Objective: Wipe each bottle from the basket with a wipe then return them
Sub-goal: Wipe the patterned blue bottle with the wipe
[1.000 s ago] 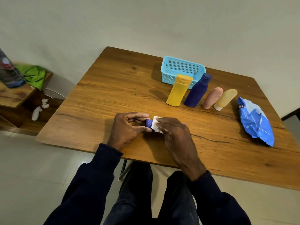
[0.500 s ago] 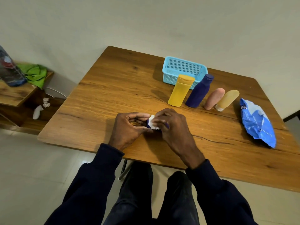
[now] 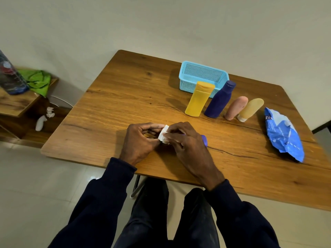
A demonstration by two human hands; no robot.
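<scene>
The small blue bottle point(image 3: 204, 140) lies near the front edge of the tabletop point(image 3: 134, 97), between the two hands. Only its rounded right end shows, beyond the right hand point(image 3: 188, 145). The rest of its body is hidden by fingers and by the white wipe point(image 3: 163, 134).

The right hand is curled over the bottle and pinches the folded wipe against it. The left hand point(image 3: 141, 140) is also curled, with thumb and fingertips closed at the wipe's left edge. There it appears to pinch the bottle's other end, but that end is covered and cannot be seen directly.

Four more containers stand in a row at the far right of the tabletop:
- yellow bottle point(image 3: 198, 100), in front of the light blue basket point(image 3: 186, 81) and hiding part of its front wall;
- dark blue bottle point(image 3: 219, 101), just beside it;
- pink tube point(image 3: 235, 108);
- tan tube point(image 3: 250, 109), standing on a white cap.

A crumpled blue wipes pack point(image 3: 283, 133) lies to their right; its print is too small to read.

At the left, a low wooden shelf point(image 3: 16, 104) carries a green cloth point(image 3: 38, 81) and a large clear bottle point(image 3: 10, 77), which the frame edge cuts off. Small white items point(image 3: 42, 120) on its lower level cannot be identified.
</scene>
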